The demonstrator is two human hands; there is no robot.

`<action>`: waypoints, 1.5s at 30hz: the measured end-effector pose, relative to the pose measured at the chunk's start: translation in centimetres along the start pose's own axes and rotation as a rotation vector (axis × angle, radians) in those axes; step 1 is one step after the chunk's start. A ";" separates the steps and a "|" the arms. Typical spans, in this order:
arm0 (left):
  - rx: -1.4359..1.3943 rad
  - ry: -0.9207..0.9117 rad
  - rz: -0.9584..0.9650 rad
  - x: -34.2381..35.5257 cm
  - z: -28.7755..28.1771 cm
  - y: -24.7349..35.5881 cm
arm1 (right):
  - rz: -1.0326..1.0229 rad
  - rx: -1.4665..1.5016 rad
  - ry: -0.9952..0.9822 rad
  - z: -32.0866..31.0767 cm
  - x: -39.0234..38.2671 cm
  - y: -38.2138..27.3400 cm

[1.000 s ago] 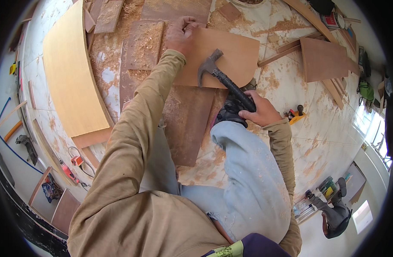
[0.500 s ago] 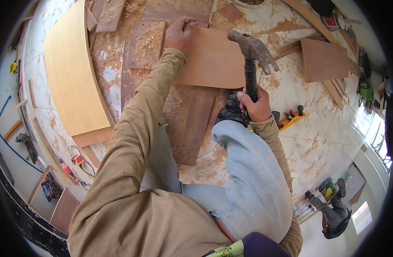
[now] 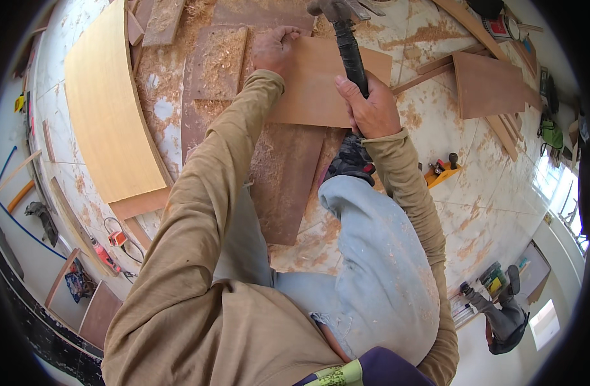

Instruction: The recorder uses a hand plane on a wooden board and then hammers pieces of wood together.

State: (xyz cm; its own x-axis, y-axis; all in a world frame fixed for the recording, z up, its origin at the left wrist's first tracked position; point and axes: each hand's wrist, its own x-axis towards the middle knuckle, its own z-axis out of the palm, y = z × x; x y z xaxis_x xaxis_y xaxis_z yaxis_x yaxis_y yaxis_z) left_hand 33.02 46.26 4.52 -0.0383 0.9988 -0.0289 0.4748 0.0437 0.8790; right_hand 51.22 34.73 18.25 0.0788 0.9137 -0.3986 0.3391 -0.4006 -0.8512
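Note:
My right hand [image 3: 377, 109] is wrapped round the black-wrapped handle of a claw hammer [image 3: 350, 55], held over a reddish-brown wooden panel [image 3: 314, 87]. The hammer's metal head reaches the top edge of the view. At the panel's far left corner is my left hand [image 3: 274, 51], its fingers curled and pressed together. Whatever they may pinch is hidden. Beneath the panel lies a larger brown board [image 3: 283, 183] dusted with shavings. A small board [image 3: 220, 63] covered in wood shavings sits just left of my left hand.
A long pale plywood sheet [image 3: 105, 109] lies at left. On the right are a yellow hand plane [image 3: 443, 172], another brown panel [image 3: 488, 85] and wood strips. A red power tool [image 3: 104, 255] with a cord lies at lower left. Another person [image 3: 504, 315] is at lower right.
My right hand has moved forward and slightly left, carrying the hammer away from my knee. My left hand has shifted slightly right, and the panel's right end now reaches farther right.

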 end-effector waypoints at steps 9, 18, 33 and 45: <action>0.022 0.006 0.041 -0.1 -0.3 -0.1 | -0.081 -0.237 0.026 1.4 0.3 -0.1; 0.047 -0.050 0.001 -0.6 -1.5 1.1 | -0.124 -0.216 0.059 2.5 0.3 -0.5; 0.241 0.037 0.153 0.1 0.1 -1.6 | -0.088 -0.316 0.053 2.8 1.5 2.2; -0.031 -0.216 -0.063 -0.1 -3.1 -0.6 | -0.066 -0.280 0.109 2.6 0.4 4.6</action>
State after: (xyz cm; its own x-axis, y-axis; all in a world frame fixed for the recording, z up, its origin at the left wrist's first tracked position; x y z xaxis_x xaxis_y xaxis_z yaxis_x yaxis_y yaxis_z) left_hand 29.98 46.10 5.45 0.1236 0.9754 -0.1827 0.4503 0.1089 0.8862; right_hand 50.39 33.12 13.30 0.1431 0.9452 -0.2935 0.5905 -0.3195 -0.7411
